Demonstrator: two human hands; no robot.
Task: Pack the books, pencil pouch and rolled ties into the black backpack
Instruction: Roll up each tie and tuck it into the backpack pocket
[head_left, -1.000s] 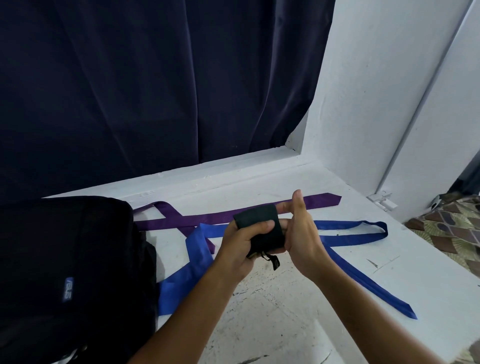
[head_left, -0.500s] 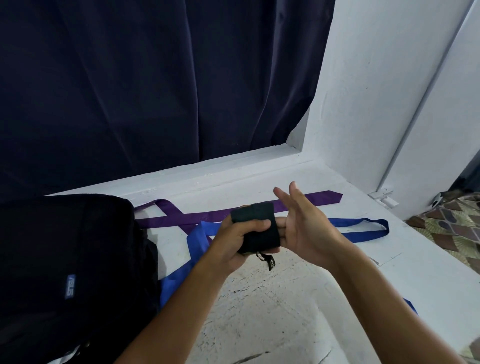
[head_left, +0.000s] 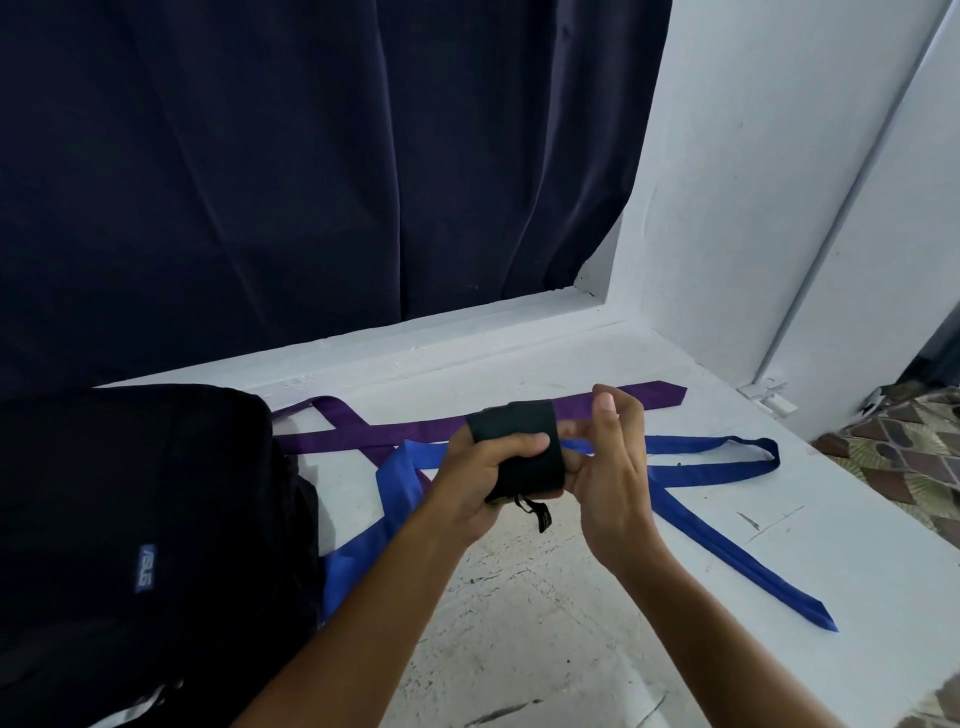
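A rolled black tie (head_left: 524, 441) is held above the white surface, with a small label tag hanging under it. My left hand (head_left: 480, 480) grips the roll from the left, thumb across its front. My right hand (head_left: 613, 467) touches the roll's right side with fingers curled at its end. A purple tie (head_left: 363, 431) lies flat and unrolled behind my hands. A blue tie (head_left: 701, 457) lies unrolled under and to the right of them. The black backpack (head_left: 130, 545) rests at the left. Books and pencil pouch are not visible.
A dark navy curtain (head_left: 311, 182) hangs behind the white ledge (head_left: 571, 597). A white wall (head_left: 753, 182) rises at the right, with a small latch (head_left: 769, 397) at its base. A patterned cloth (head_left: 909, 452) lies past the ledge's right edge.
My right hand opened flat beside the roll half a second ago and has now curled its fingers back onto the roll's end. My left hand has kept its grip.
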